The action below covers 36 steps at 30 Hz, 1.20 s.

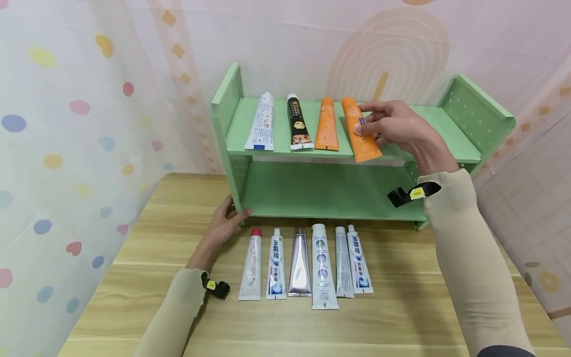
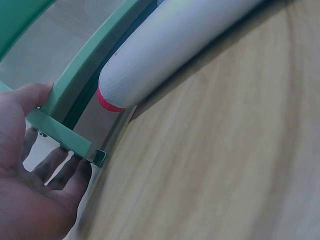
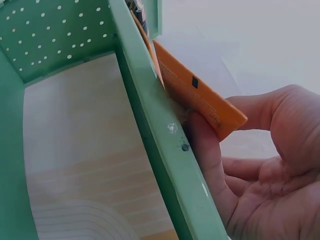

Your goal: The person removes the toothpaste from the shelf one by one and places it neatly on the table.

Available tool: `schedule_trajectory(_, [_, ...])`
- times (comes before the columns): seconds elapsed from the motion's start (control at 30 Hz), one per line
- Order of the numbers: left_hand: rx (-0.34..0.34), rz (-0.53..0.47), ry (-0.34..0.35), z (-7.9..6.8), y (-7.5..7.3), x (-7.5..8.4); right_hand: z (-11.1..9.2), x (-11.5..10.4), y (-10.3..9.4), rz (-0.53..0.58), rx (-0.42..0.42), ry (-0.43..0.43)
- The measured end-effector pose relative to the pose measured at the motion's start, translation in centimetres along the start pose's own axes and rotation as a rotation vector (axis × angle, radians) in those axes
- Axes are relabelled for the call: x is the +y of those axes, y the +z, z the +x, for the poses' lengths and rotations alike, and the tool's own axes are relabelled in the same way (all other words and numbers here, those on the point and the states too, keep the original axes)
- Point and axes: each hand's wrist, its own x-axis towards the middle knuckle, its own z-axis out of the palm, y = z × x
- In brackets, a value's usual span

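Observation:
My right hand [image 1: 397,121] holds an orange tube [image 1: 360,131] by its side, thumb on one face and fingers on the other. The tube lies tilted at the upper board of a green two-tier shelf [image 1: 330,186], its flat end reaching past the front edge. In the right wrist view, the orange tube [image 3: 197,92] is pinched just behind the green edge. My left hand [image 1: 221,220] grips the shelf's lower left corner. In the left wrist view, the thumb of the left hand [image 2: 40,185] is on one side of the green frame [image 2: 62,132], fingers on the other.
Left of the held tube lie another orange tube [image 1: 327,124], a black tube [image 1: 298,121] and a white tube [image 1: 262,121]. On the wooden table [image 1: 178,322], several tubes stand in a row, including a red-capped one [image 1: 252,267] and a silver one [image 1: 300,265]. A patterned curtain [image 1: 80,148] hangs behind.

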Motion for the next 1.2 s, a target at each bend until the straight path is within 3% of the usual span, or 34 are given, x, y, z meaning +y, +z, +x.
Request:
schedule_trajectory(0.33, [-0.008, -0.006, -0.016, 0.0, -0.1, 0.2, -1.5, 0.5, 0.2, 0.005, 0.050, -0.041])
schedule_trajectory(0.67, [-0.031, -0.009, -0.033, -1.3, 0.2, 3.4, -3.1, 1.2, 0.5, 0.001, 0.106, -0.081])
schedule_trajectory(0.9, [-0.032, -0.017, -0.032, -1.5, 0.2, 3.7, -4.2, 1.9, 0.9, 0.044, 0.152, -0.159])
schedule_trajectory(1.0, [-0.030, -0.014, -0.030, -1.3, 0.2, 3.5, -4.7, 2.3, 1.2, 0.050, 0.173, -0.184])
schedule_trajectory(1.2, [-0.017, -0.010, -0.026, -0.1, 0.0, 0.8, -5.6, 3.2, 1.7, 0.045, 0.207, -0.227])
